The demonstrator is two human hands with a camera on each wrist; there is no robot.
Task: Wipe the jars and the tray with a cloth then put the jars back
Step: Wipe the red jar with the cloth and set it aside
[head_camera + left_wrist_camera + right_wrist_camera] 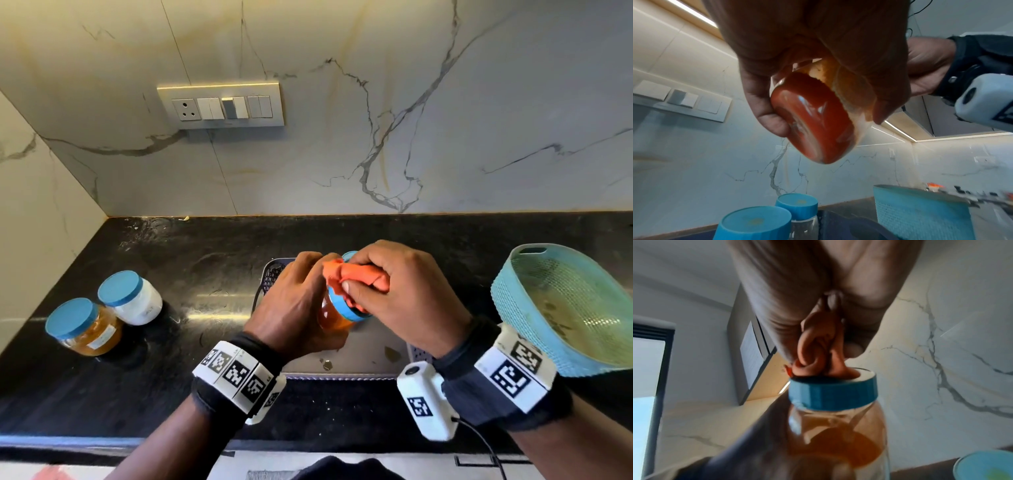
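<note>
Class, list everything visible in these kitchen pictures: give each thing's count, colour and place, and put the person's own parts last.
Held jar: one, clear with orange contents, blue lid, tilted above the tray.
Cloth: one, orange, bunched against the held jar's lid.
Standing jars: two, blue lids, left on the counter; one amber, one white.
Tray: one, pale, on the counter under the hands.
Basket: one, light blue, far right.
Counter: one, black.
Switch panel: one, white, on the marble wall.
Hands: left hand grips the jar; right hand grips the cloth.
</note>
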